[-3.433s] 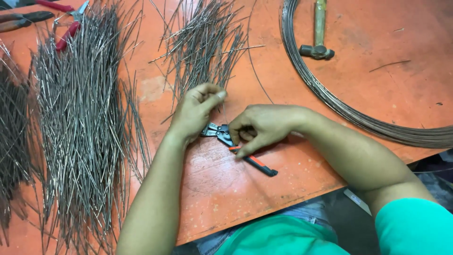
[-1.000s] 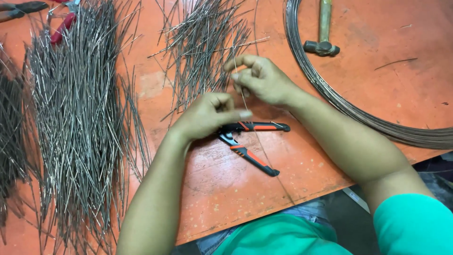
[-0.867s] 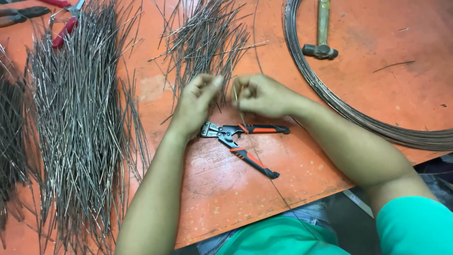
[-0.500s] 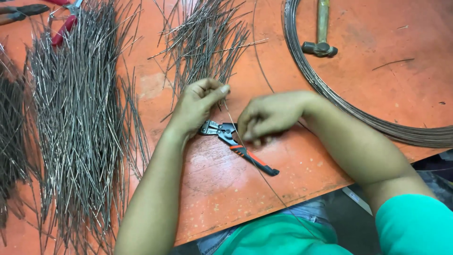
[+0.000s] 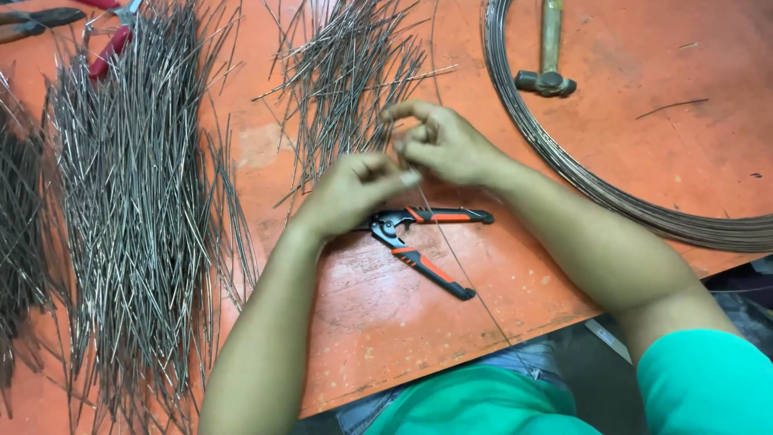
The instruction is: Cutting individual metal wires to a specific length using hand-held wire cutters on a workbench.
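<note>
- Half a second ago the right hand (image 5: pixel 441 145) was lying low on the cutting pliers (image 5: pixel 427 246); now it is sitting higher on the orange table (image 5: pixel 644 145), near the small pile of cut wires (image 5: pixel 346 72), and the pliers are lying free, with nobody touching them.
- The left hand (image 5: pixel 354 189) is staying almost in the same place, but its fingers are now meeting the right hand's fingers instead of resting near the tool.
- Both hands are closing their fingertips on one thin wire (image 5: pixel 451 254), so the work seems to be passing from cutting to handling the wire by hand.
- The wire is running from the pinch between the hands down toward the person's body, crossing over the pliers' handles and passing the table edge.
- Its long axis is going diagonally: the upper end is pointing away from the person and a little to the left, the lower end toward the green shirt (image 5: pixel 483 403).
- The big pile of cut wires (image 5: pixel 137 217), the wire coil (image 5: pixel 564 173) and the hammer (image 5: pixel 549 56) are lying where they were.
</note>
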